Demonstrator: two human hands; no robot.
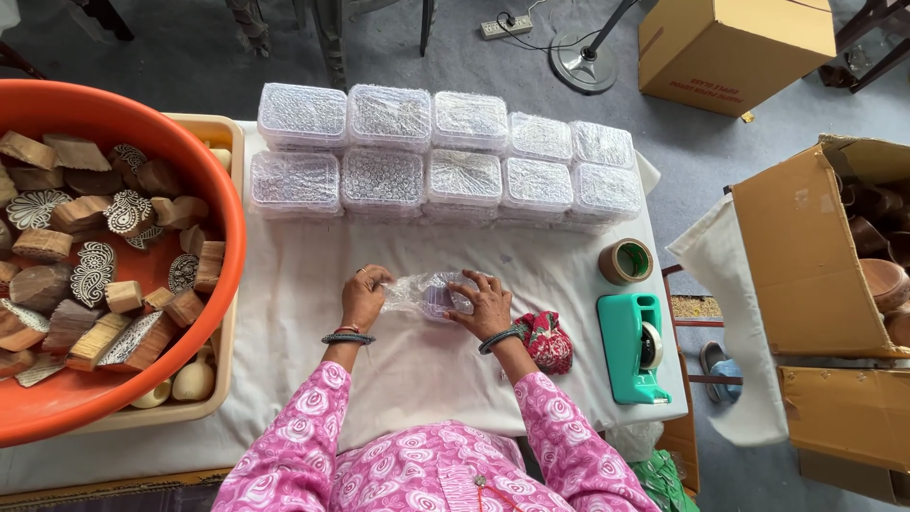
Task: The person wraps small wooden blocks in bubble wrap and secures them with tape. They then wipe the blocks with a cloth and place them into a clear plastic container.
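My left hand [363, 296] and my right hand [485, 305] both grip a small piece wrapped in clear bubble wrap [427, 290] on the white cloth-covered table [303, 284]. The left fingers pinch the wrap's left end; the right hand covers its right side. What lies inside the wrap is hard to make out. Both wrists wear dark bangles, and the sleeves are pink with a floral print.
Two rows of bubble-wrapped blocks [431, 156] line the far edge. An orange tub [223, 199] of carved wooden stamps sits left in a cream tray [230, 142]. At the right lie a tape roll [626, 261], a green tape dispenser [629, 346] and a red cloth [548, 341]. Cardboard boxes [806, 256] stand right.
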